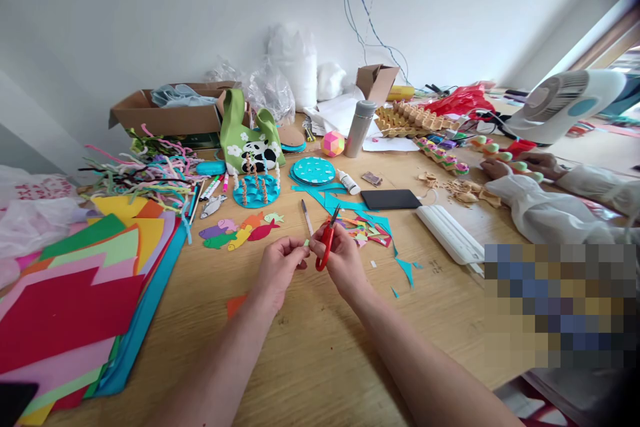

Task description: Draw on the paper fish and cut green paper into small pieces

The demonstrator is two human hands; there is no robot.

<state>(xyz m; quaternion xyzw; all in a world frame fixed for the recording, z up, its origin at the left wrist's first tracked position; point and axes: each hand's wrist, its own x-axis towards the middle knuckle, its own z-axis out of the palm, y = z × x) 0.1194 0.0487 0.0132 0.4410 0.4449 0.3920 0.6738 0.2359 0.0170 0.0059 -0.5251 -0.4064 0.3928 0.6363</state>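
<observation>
Red-handled scissors (326, 245) rest in my right hand (345, 259), blades pointing up and away from me. My left hand (281, 265) pinches a small pale green paper piece (307, 243), whose other edge meets my right fingertips. Just beyond my hands lies a pen (307, 217). To the left is a group of colourful paper fish (240, 230). Paper scraps (367, 230) in several colours lie right of the scissors. Partly under my left forearm is an orange paper piece (236, 305).
Coloured sheets (70, 307) are stacked at the left, with pipe cleaners (150, 170) behind. A blue round piece (313, 171), glue bottle (349, 182), black phone (391, 199), thermos (360, 128) and white power strip (450, 233) stand or lie ahead. Another person's sleeved arms (530, 203) are at the right.
</observation>
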